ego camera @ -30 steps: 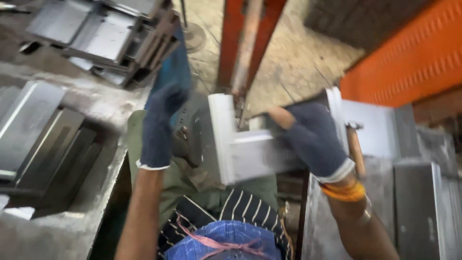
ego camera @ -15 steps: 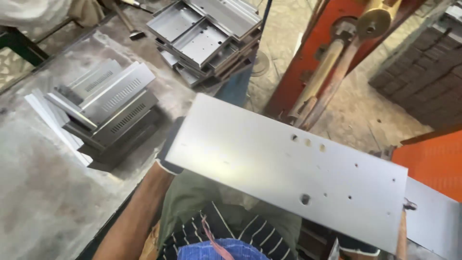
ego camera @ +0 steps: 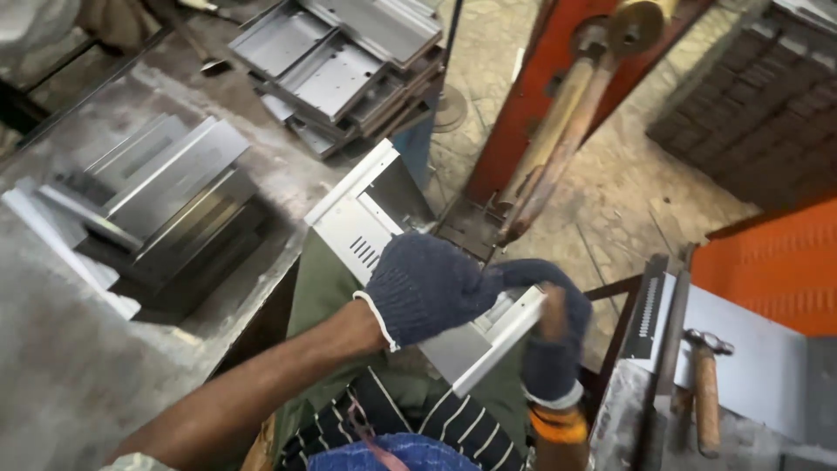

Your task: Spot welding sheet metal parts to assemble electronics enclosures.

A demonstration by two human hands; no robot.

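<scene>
A bent sheet-metal panel [ego camera: 362, 218] with folded edges and a row of vent slots lies tilted over my lap. My left hand [ego camera: 432, 286], in a dark blue knit glove, grips the panel near its middle from above. My right hand [ego camera: 547, 336], gloved the same way with an orange band at the wrist, holds the panel's near right end. Part of the panel is hidden under my left glove.
A grey worktable [ego camera: 52, 366] on the left carries a stack of folded metal panels [ego camera: 166, 205]; another stack [ego camera: 344, 74] sits at the back. A red press frame [ego camera: 558, 96] stands ahead. On the right lie a hammer [ego camera: 706, 388] and flat sheets [ego camera: 750, 366] beside an orange bin.
The panel showed its broad flat face half a second ago; now it is turned with its slotted, folded side up and drawn closer, and both gloved hands have closed on its near end.
</scene>
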